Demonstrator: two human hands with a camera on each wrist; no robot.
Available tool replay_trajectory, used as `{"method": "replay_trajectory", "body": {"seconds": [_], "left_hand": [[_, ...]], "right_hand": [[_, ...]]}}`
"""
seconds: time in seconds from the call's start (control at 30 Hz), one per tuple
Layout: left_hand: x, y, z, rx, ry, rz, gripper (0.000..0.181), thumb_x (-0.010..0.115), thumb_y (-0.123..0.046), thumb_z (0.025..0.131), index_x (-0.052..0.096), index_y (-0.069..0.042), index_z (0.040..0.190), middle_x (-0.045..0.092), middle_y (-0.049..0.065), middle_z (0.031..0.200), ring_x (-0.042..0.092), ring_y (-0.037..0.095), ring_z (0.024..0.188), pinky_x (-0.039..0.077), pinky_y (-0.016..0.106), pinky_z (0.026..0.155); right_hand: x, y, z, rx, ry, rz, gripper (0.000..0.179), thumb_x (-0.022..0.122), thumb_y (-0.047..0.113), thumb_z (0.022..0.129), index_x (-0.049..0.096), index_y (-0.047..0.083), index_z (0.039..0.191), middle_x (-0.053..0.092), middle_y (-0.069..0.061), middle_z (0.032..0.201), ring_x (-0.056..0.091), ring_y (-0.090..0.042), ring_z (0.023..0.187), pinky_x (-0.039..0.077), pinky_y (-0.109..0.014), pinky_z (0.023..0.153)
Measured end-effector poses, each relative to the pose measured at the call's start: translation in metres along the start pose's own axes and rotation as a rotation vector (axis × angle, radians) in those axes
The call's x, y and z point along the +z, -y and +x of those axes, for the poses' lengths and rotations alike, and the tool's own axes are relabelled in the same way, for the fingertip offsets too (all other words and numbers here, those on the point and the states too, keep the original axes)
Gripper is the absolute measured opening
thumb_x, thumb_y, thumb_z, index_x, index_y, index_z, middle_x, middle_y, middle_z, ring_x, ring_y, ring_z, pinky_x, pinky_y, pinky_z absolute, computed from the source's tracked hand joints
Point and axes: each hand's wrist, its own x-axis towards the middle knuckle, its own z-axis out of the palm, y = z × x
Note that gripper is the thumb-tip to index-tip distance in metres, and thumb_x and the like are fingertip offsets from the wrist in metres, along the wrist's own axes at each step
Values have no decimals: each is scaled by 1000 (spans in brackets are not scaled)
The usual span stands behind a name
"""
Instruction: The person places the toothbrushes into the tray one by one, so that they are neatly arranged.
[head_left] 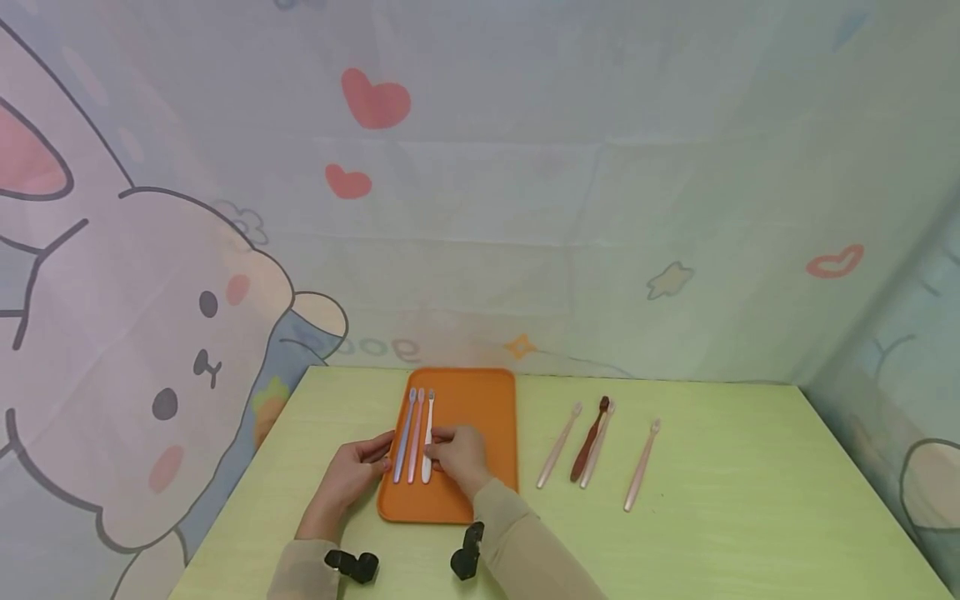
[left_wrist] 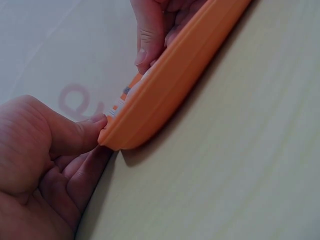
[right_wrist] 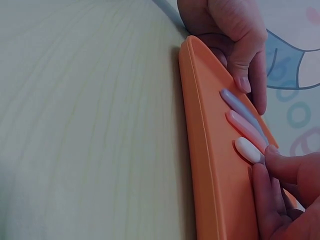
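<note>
Head view: right fingers [head_left: 444, 451] pinch white toothbrush [head_left: 427, 472].

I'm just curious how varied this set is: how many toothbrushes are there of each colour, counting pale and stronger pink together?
Blue-purple toothbrush: 1
White toothbrush: 1
Reddish-brown toothbrush: 1
Pink toothbrushes: 4
Total: 7

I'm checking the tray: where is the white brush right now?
In the head view, the white brush is on the left half of the tray, just right of its pink brush, pinched by the right grip.
</note>
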Motion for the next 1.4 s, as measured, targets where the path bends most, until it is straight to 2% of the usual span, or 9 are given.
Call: {"method": "replay_trajectory", "body": {"seconds": [0.13, 0.33, 0.57, 0.7, 0.93, 1.1, 1.4], "left_hand": [[0, -1, 0, -4, -5, 11, 51, 67, 7, 98, 59, 5, 149, 61, 25, 146, 56, 39, 140, 47, 49, 114], [1, -4, -2, 7, -11, 35, 51, 67, 7, 97, 60, 5, 148, 62, 25, 145, 57, 38, 139, 47, 49, 114], [1, -4, -2, 6, -9, 47, 51, 67, 6, 98, 60, 5, 148, 62, 24, 145, 57, 39, 140, 47, 50, 114], [1, -4, -2, 8, -13, 49, 51, 67, 6, 98, 60, 5, 148, 63, 24, 145, 57, 39, 140, 47, 51, 114], [1, -4, -1, 2, -16, 57, 51, 66, 6, 97, 60, 4, 148, 62, 24, 145, 57, 38, 140, 46, 51, 114], [1, -5, -1, 6, -9, 55, 52, 66, 7, 97, 59, 5, 149, 62, 25, 145, 56, 39, 141, 45, 52, 115], [2, -7, -3, 2, -7, 49, 52, 65, 8, 97, 59, 6, 149, 62, 25, 145, 56, 38, 140, 46, 49, 115]], "right_hand": [[-2, -1, 1, 5, 27, 26, 36, 81, -1, 91, 76, -5, 126, 74, -5, 97, 73, -12, 76, 63, -27, 65], [-13, 3, -2, 17, 101, 78, 37, 80, -2, 93, 73, -9, 129, 76, -15, 112, 77, -20, 88, 65, -33, 75], [-24, 8, -6, 24, 162, 61, 41, 80, -2, 93, 70, -10, 132, 75, -19, 117, 76, -25, 100, 65, -37, 83], [-28, 6, -6, 10, 185, 51, 41, 78, -5, 93, 70, -10, 132, 75, -19, 117, 74, -24, 102, 65, -37, 85], [-32, -4, -1, -14, 202, 78, 40, 77, -7, 92, 69, -12, 131, 74, -18, 118, 72, -23, 101, 65, -37, 85], [-35, -3, -4, -15, 191, 98, 41, 76, -9, 92, 69, -11, 132, 73, -20, 120, 72, -23, 101, 65, -38, 85], [-45, 1, -9, -44, 162, 47, 37, 77, -5, 94, 72, -9, 130, 74, -20, 120, 71, -22, 101, 64, -37, 86]]}}
